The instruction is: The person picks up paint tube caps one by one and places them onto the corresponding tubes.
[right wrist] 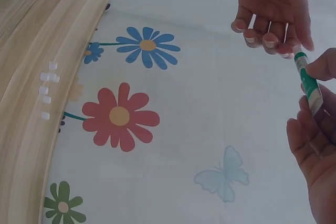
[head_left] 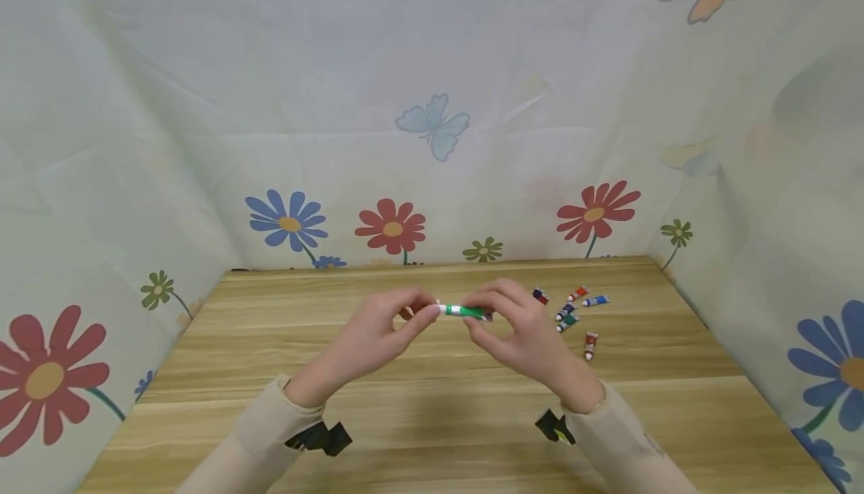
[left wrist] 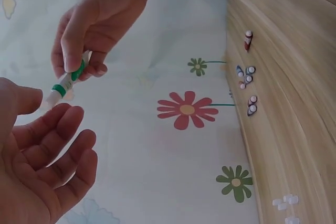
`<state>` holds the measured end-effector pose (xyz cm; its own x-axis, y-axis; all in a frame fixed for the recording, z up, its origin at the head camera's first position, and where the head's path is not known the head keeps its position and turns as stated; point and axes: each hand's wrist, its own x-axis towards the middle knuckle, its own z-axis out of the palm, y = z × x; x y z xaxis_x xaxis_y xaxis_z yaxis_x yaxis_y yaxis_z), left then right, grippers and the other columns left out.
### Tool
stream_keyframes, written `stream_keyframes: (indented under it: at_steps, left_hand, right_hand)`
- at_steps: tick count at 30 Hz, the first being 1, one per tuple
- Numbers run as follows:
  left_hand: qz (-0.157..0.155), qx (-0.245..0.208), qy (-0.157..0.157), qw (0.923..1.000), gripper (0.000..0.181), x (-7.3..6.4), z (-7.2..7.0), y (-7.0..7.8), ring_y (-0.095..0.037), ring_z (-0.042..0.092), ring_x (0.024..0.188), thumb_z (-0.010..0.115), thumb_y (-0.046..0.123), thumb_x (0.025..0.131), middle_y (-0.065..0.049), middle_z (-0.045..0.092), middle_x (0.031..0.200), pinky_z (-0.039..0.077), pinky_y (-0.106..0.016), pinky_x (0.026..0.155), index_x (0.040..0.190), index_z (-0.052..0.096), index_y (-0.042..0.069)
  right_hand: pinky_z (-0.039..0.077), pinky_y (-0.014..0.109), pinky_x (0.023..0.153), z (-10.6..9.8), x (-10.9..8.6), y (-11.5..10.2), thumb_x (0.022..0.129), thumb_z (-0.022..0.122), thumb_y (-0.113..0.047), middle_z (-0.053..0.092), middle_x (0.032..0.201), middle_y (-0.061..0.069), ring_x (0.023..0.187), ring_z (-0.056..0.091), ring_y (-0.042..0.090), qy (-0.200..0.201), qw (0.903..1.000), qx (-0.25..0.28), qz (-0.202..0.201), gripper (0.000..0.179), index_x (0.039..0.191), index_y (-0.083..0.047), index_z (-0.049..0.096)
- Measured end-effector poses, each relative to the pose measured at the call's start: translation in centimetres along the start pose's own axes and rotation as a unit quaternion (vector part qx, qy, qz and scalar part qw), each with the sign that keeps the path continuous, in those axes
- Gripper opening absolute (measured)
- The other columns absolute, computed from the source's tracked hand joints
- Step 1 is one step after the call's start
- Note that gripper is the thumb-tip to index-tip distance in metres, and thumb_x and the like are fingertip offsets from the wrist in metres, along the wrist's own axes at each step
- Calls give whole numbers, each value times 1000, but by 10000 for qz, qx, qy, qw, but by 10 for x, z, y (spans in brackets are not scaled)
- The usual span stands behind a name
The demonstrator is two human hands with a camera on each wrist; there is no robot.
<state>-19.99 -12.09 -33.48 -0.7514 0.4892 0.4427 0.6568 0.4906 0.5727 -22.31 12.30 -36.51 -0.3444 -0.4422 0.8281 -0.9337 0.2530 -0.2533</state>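
A small green paint tube is held up level between both hands above the wooden table. My right hand grips its green body between thumb and fingers, near the crimped end. At the white cap, my left hand pinches with thumb and index finger. The other left fingers are loosely curled beneath, as the left wrist view shows. In the right wrist view the tube slants from the right fingers up to the left fingertips.
Several small paint tubes lie at the table's right: a brown-red one, a green one, a blue one and others. Several loose white caps lie on the table. A flowered cloth encloses the table.
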Motion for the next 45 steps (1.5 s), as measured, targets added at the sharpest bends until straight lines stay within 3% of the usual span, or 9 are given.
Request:
stream_keyframes:
  at_steps: [4, 8, 16, 20, 23, 28, 36, 45]
  left_hand:
    - [-111, -58, -88, 9999, 14, -1, 0, 2, -8, 59, 78, 62, 28, 102, 12, 67, 90, 55, -30, 73, 106, 70, 16]
    - [-4, -28, -52, 10000, 15, -3, 1, 2, -8, 58, 76, 63, 27, 101, 12, 66, 89, 53, -28, 69, 106, 70, 15]
    - [714, 189, 199, 9971, 9, -5, 3, 4, -4, 60, 79, 67, 21, 99, 9, 67, 92, 54, -25, 70, 104, 69, 13]
    - [1117, 401, 334, 9924, 11, -6, 5, 4, -5, 61, 84, 67, 21, 99, 6, 67, 95, 54, -24, 72, 105, 68, 11]
    - [1253, 520, 424, 9898, 12, -7, 5, 5, -6, 61, 86, 66, 21, 100, 5, 67, 95, 54, -25, 74, 105, 68, 10]
    - [910, 472, 376, 9940, 12, -7, 5, 6, -6, 59, 84, 66, 21, 100, 6, 64, 93, 54, -28, 77, 107, 66, 11]
    - [184, -10, 28, 9998, 12, -6, 5, 3, -6, 60, 80, 60, 23, 103, 10, 65, 90, 55, -29, 78, 107, 65, 13]
    - [-63, -110, -32, 9999, 12, -6, 6, -2, -8, 58, 77, 60, 25, 103, 10, 63, 89, 55, -29, 76, 108, 65, 15]
  right_hand:
    - [53, 28, 69, 1, 1, -1, 98, 67, -25, 66, 103, 4, 83, 57, 13, -17, 9994, -203, -296, 20, 105, -6, 71]
    - [53, 29, 67, 1, 0, -2, 94, 71, -17, 66, 102, 3, 81, 57, 12, -50, 9993, -165, -317, 15, 104, -6, 71]
    - [55, 24, 77, 1, 0, -4, 103, 59, -31, 68, 99, 0, 86, 63, 12, -199, 9998, 99, 17, 27, 103, -7, 72]
    - [57, 31, 78, 1, -1, -5, 101, 64, -22, 68, 100, 0, 89, 65, 12, -283, 9990, 263, 209, 17, 104, -8, 72]
    - [58, 35, 76, 2, -1, -5, 99, 67, -14, 69, 100, 0, 89, 65, 12, -302, 9986, 339, 271, 11, 105, -8, 72]
    - [56, 27, 79, 2, 1, -5, 101, 63, -25, 67, 103, 0, 90, 64, 13, -220, 9994, 226, 154, 21, 107, -7, 72]
    - [53, 23, 76, 5, 2, -1, 101, 63, -26, 63, 105, 6, 87, 61, 16, -17, 9962, -376, -790, 24, 110, -4, 71]
    - [54, 24, 77, 6, 1, 0, 102, 61, -28, 63, 105, 7, 91, 61, 18, 27, 9960, -460, -764, 27, 110, -3, 71]
